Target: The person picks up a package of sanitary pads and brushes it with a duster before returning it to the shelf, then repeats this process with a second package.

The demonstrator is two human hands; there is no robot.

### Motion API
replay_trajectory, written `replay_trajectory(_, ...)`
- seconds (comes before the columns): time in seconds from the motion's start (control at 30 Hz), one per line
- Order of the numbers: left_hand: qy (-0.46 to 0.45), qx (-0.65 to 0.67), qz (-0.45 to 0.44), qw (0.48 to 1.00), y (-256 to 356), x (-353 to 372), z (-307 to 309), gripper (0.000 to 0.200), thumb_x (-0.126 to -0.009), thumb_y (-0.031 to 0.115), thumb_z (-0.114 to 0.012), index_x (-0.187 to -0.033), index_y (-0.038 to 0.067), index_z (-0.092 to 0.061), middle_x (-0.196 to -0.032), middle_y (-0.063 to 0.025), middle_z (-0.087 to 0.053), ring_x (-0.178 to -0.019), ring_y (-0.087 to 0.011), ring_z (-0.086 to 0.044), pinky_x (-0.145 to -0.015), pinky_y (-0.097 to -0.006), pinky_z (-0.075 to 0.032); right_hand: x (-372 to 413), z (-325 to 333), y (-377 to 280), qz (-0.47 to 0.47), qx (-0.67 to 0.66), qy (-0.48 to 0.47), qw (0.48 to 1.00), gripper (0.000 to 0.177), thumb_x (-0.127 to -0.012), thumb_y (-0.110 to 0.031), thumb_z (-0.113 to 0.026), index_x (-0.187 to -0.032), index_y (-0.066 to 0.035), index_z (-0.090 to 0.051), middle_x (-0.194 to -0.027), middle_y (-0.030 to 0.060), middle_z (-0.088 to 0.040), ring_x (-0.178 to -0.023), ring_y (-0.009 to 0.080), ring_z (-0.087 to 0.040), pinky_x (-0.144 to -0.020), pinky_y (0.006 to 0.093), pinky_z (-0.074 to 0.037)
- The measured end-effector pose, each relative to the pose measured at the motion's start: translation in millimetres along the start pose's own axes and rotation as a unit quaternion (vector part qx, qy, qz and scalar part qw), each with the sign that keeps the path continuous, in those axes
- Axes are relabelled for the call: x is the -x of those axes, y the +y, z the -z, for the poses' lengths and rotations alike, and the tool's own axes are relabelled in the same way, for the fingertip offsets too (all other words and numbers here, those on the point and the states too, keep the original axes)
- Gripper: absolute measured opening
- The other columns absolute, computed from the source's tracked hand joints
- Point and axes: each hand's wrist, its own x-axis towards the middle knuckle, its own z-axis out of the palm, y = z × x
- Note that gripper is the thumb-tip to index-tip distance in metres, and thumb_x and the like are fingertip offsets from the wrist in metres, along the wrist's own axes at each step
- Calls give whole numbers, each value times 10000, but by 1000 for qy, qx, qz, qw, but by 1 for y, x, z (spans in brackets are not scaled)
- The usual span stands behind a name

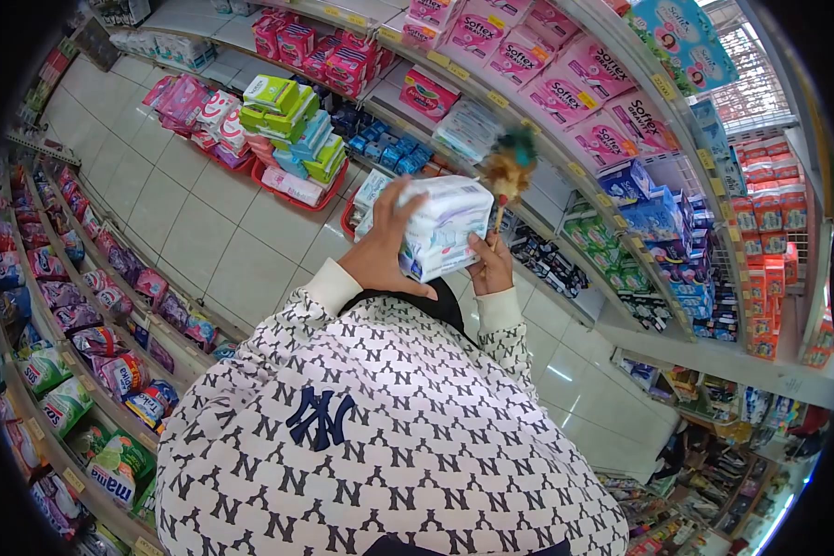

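Observation:
In front of my chest I hold a white plastic-wrapped pack [449, 222] with purple and blue print, which looks like sanitary pads. My left hand [380, 246] is wrapped round its left side, fingers over the top and thumb below. At the lower right corner, my right hand [493, 267] is closed on the thin stick of a feather duster [508, 174], its thumb against the pack. The brown and green feathers point up and away, blurred, beside the shelf edge.
Red baskets [292, 190] piled with packs stand on the tiled floor [190, 222] ahead. To the right, curved-looking shelves hold pink Softex packs [595, 69] and blue packs [653, 218]. Shelves with detergent bags [120, 468] line the left.

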Motion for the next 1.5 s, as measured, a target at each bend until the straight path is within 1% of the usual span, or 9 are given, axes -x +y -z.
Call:
replay_trajectory(0.23,103,384,225,890,-5,-7,-19,1116,-617,320,-901,-1429,2,-204,-1424,-214,-345,-1369,-292,-302,-1111,-426,-278,5,-5,5,164,191,-19,968,297,-854,-59,-709,-874,-122,-419,-958,21,-571,-890,116,-555,-796,274,-481)
replay_trajectory(0.43,149,48,108,982,-23,3,-2,919,-585,194,-852,-1336,13,-354,-1211,-209,-472,-1143,-392,-480,-1004,-449,-388,30,23,-10,207,397,-10,894,356,-992,-297,-527,-801,-1,-582,-661,60,-561,-656,122,-520,-633,294,-453)
replay_trajectory(0.53,162,-17,54,985,-25,6,4,862,-577,226,-861,-1277,15,-404,-1219,-216,-470,-1135,-406,-477,-968,-472,-396,55,7,-25,157,643,-90,744,355,-991,-318,-503,-846,-7,-595,-649,119,-560,-566,191,-492,-580,330,-430)
replay_trajectory(0.8,141,-12,55,988,-23,15,10,844,-600,251,-861,-1279,14,-420,-1233,-215,-478,-1179,-397,-455,-1020,-470,-365,45,44,-11,192,491,123,841,410,-944,-370,-583,-748,-10,-604,-586,155,-561,-512,276,-504,-547,350,-422)
replay_trajectory(1.03,114,-22,46,992,-24,13,9,860,-620,251,-854,-1309,11,-399,-1232,-210,-481,-1163,-406,-465,-1002,-470,-385,23,57,9,88,726,183,656,452,-935,-441,-564,-735,-36,-564,-659,206,-588,-616,415,-549,-577,423,-441)
replay_trajectory(1.1,134,72,105,983,-29,17,2,831,-647,234,-847,-1305,6,-394,-1265,-196,-475,-1177,-385,-472,-996,-451,-402,19,63,9,127,616,193,753,379,-907,-354,-651,-727,-35,-553,-563,101,-511,-524,316,-490,-575,384,-446)
replay_trajectory(1.2,166,308,255,901,-34,9,-7,739,-744,229,-790,-1323,17,-383,-1269,-149,-512,-1153,-308,-541,-968,-397,-457,26,47,12,229,414,110,874,355,-781,-243,-814,-903,-16,-569,-742,6,-436,-657,167,-416,-676,321,-442)
replay_trajectory(1.33,19,642,433,632,-32,-5,6,553,-883,314,-668,-1309,20,-473,-1176,-122,-629,-1053,-219,-643,-907,-339,-525,53,-16,-9,319,490,-21,811,703,-680,-248,-864,-1236,-2,-510,-1149,99,-511,-916,161,-444,-856,310,-416)
replay_trajectory(1.5,-70,653,449,606,-37,-6,-7,748,-886,602,-522,-1341,9,-484,-1233,-116,-625,-1070,-240,-640,-906,-369,-521,57,-51,-45,415,621,-157,647,880,-653,-243,-872,-1344,14,-393,-1235,140,-508,-1010,211,-484,-951,339,-399)
